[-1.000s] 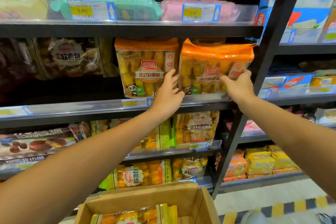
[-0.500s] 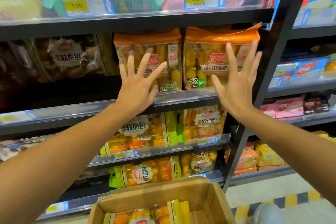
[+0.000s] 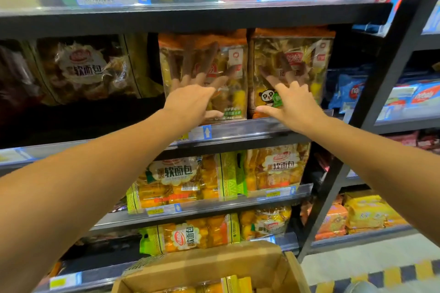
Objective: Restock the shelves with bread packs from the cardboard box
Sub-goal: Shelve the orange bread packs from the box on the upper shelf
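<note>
In the middle of the frame, two orange packs (image 3: pixel 289 71) stand side by side on the shelf (image 3: pixel 238 132). Our left hand (image 3: pixel 192 100) and right hand (image 3: pixel 294 102) press flat on them, fingers spread wide, holding nothing. At the bottom, the box (image 3: pixel 202 269) has more packs for us to put up.

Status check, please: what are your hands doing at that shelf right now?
Left hand flat on left orange bread pack. Right hand flat on right orange bread pack. Nothing gripped. Cardboard box below, nothing in the way.
</note>
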### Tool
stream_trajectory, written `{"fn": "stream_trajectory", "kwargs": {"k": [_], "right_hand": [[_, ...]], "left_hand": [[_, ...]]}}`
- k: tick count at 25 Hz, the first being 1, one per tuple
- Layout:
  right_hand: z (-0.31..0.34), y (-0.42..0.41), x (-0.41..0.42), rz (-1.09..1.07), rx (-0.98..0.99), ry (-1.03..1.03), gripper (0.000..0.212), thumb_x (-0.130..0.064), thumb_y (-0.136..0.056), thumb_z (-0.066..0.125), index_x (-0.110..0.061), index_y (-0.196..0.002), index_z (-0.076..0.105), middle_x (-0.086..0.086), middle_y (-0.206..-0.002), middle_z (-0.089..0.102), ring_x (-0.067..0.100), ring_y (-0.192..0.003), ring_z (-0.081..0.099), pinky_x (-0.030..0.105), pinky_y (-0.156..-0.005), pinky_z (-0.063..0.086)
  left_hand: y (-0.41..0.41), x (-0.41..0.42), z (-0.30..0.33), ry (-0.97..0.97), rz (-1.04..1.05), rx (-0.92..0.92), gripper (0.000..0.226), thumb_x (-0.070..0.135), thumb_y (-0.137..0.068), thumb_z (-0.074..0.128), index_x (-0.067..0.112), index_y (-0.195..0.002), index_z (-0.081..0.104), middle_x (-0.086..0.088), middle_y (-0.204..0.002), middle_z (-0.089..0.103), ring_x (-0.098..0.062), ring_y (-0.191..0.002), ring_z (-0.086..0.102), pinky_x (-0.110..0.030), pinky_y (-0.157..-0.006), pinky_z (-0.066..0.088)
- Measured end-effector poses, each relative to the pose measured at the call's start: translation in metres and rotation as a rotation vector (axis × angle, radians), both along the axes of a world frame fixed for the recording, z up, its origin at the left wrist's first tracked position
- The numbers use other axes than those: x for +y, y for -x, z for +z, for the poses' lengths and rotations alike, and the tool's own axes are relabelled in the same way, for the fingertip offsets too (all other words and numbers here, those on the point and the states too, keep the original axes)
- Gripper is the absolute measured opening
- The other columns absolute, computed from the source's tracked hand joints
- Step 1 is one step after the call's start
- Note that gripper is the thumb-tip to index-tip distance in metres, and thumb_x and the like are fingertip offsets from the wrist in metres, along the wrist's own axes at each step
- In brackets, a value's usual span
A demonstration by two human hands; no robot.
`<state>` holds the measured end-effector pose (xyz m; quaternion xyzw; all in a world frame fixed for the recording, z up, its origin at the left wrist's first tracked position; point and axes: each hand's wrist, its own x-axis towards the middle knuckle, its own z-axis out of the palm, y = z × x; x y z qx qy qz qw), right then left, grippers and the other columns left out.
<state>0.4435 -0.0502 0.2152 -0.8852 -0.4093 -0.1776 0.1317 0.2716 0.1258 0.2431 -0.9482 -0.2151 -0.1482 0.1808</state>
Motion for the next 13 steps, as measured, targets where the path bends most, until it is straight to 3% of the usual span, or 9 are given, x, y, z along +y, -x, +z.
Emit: {"fn": "stream_trajectory", "kwargs": {"k": [4,7,13], "right_hand": [[0.001,-0.013,0.001,0.036,0.024,0.039,0.083,-0.07,-0.087,0.052,-0.035,-0.157,0.023,0.023,-0.155,0.034,0.054,-0.132,0.039,0.057,-0.108,0.04],[0.003,-0.011,-0.002,0.03,0.027,0.068,0.079,-0.071,-0.09,0.045,-0.038,-0.157,0.019,0.023,-0.154,0.034,0.055,-0.132,0.037,0.057,-0.108,0.039],[0.012,0.013,-0.021,0.126,0.08,-0.035,0.067,-0.06,-0.098,0.042,-0.032,-0.156,0.027,0.017,-0.148,0.031,0.045,-0.134,0.03,0.055,-0.11,0.033]], "left_hand": [[-0.028,-0.005,0.007,0.053,0.103,0.101,0.071,0.059,-0.094,0.053,0.032,-0.152,0.022,-0.014,-0.133,0.052,-0.039,-0.122,0.051,-0.048,-0.096,0.042],[-0.037,-0.009,0.01,0.095,0.13,0.116,0.063,0.057,-0.095,0.053,0.03,-0.146,0.029,-0.012,-0.126,0.056,-0.037,-0.118,0.055,-0.047,-0.094,0.043],[-0.001,-0.007,0.004,0.183,-0.014,-0.063,0.066,0.051,-0.096,0.053,0.029,-0.153,0.028,-0.013,-0.149,0.04,-0.043,-0.137,0.036,-0.056,-0.114,0.028]]}}
